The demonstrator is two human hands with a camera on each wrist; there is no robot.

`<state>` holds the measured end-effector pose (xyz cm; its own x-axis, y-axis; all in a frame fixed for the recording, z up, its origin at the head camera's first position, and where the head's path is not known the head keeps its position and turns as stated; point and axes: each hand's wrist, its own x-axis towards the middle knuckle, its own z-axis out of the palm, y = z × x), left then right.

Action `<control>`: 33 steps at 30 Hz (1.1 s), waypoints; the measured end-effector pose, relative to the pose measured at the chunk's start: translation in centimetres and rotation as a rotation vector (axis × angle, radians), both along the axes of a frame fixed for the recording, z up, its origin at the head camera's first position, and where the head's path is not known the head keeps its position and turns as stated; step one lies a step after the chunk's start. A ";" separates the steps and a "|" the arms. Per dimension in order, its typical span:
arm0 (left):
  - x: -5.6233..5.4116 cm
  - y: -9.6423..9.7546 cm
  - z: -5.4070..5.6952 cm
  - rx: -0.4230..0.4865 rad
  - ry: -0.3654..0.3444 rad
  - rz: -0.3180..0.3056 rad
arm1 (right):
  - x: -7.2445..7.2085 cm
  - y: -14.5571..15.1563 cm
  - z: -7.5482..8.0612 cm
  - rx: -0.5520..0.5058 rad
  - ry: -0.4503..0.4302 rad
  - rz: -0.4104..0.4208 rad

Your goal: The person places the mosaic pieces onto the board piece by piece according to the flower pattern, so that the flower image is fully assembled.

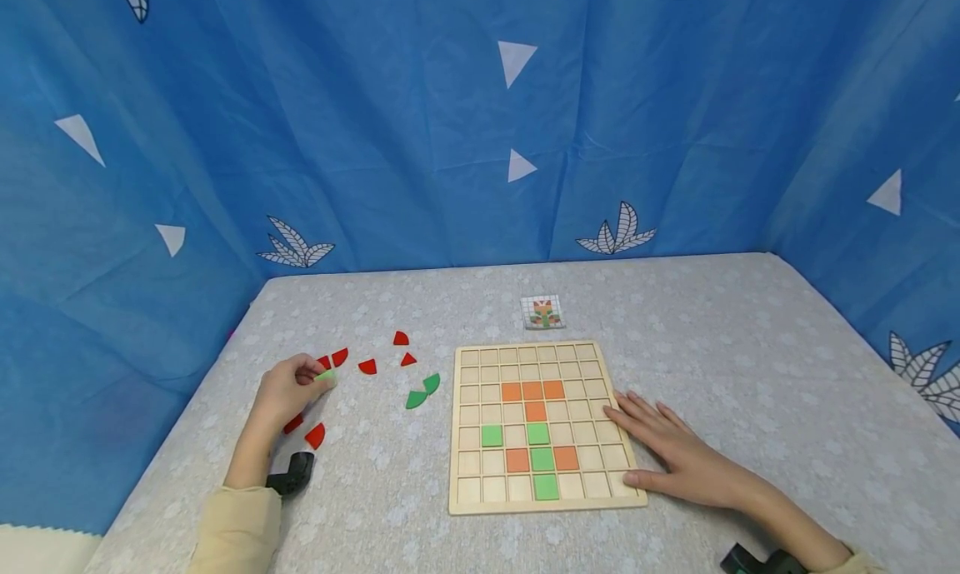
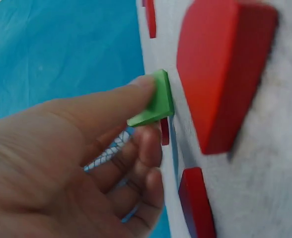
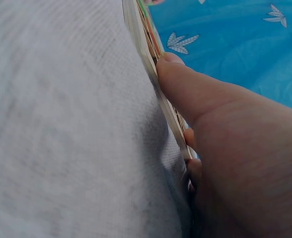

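At the left of the table, my left hand (image 1: 288,388) pinches a light green tile (image 2: 162,96) between thumb and fingers, close over the cloth; the thumb covers part of the tile. Red quarter-round pieces (image 1: 315,436) lie around that hand, one large and near in the left wrist view. My right hand (image 1: 678,457) lies with fingers extended at the right edge of the wooden grid board (image 1: 453,441), its thumb and fingertips on the frame. Orange squares (image 1: 532,390) and light green squares (image 1: 541,458) sit in several of the board's cells.
Two dark green quarter-round pieces (image 1: 416,400) and a small red triangle (image 1: 408,359) lie between the left hand and the board. Behind the board is a small pattern card (image 1: 542,312) with a coloured grid picture. A blue curtain (image 1: 420,141) hangs along the table's back and sides.
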<state>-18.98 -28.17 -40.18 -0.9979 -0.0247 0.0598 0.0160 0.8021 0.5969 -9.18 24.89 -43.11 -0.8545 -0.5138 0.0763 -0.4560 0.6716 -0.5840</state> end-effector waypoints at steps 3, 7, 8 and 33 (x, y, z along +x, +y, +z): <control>0.0 0.3 0.3 0.004 0.037 -0.029 | 0.0 0.0 0.0 0.002 -0.003 -0.003; 0.0 0.9 0.7 -0.011 0.054 -0.061 | 0.0 0.0 -0.1 0.010 0.004 -0.004; 0.0 1.1 0.8 -0.013 0.056 -0.068 | 0.0 0.0 -0.1 0.012 0.008 -0.002; 0.8 17.6 4.8 0.305 -0.033 -0.605 | -0.1 0.0 -0.1 0.022 0.023 0.005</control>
<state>-18.18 -10.62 -35.37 -0.8424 0.5279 0.1082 0.3870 0.4529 0.8032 -9.26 24.91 -43.20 -0.8500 -0.5199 0.0845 -0.4724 0.6816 -0.5587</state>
